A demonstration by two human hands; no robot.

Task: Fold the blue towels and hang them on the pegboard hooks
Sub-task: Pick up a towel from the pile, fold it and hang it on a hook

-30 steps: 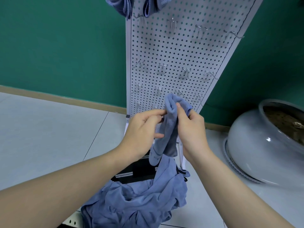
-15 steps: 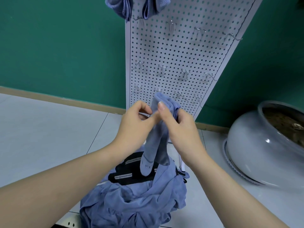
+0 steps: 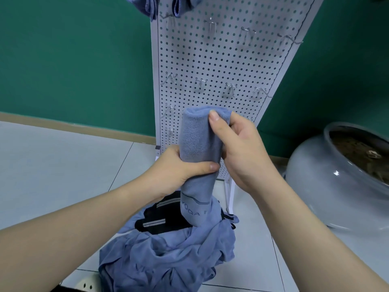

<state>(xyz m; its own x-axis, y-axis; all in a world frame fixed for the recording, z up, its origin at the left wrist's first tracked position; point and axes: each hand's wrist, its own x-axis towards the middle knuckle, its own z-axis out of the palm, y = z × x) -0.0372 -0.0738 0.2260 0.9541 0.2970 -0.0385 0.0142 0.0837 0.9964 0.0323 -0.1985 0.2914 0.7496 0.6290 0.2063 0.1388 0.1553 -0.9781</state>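
Head view: the left hand wraps its fingers round the middle of the folded towel, thumb across the front. The right hand pinches the towel's top fold, thumb in front, other fingers behind. The towel stands upright between both hands, in front of the pegboard; bare hooks sit just above the fingertips. Below the hands lies a pile of unfolded towels. If either grip loosens, the fold would likely spring open and the tail drop into the pile.
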